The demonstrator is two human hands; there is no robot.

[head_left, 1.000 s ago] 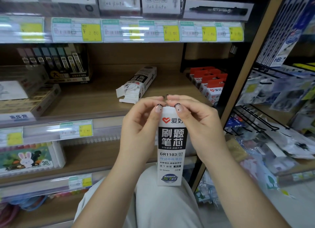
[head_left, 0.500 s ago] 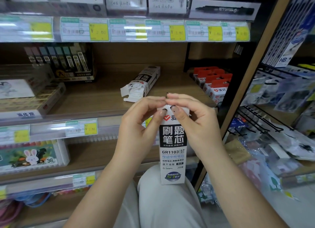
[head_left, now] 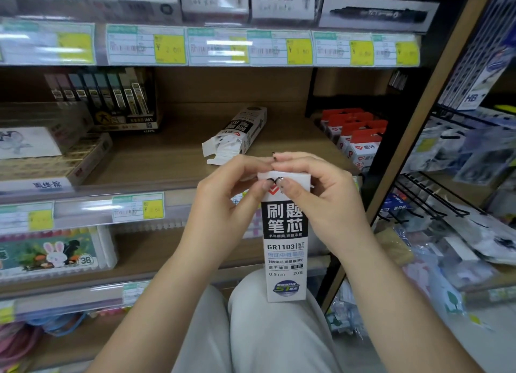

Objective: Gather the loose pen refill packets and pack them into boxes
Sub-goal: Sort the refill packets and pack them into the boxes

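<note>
A tall white and black refill box stands upright on my knee in front of the shelves. My left hand and my right hand both grip its top end, thumbs pressing on the white top flap. A second refill box lies on its side on the wooden shelf behind, its near end open with white flaps sticking out. What the upright box holds is hidden.
Red-topped packets stand in a row at the shelf's right end. A black display of lead tubes sits at the back left. A crayon box with a rabbit lies on the lower shelf. Wire hooks with bagged goods jut out at right.
My thumbs have slid together onto the flap at the top of the upright box and pressed it down. The box has stayed on my knee.
</note>
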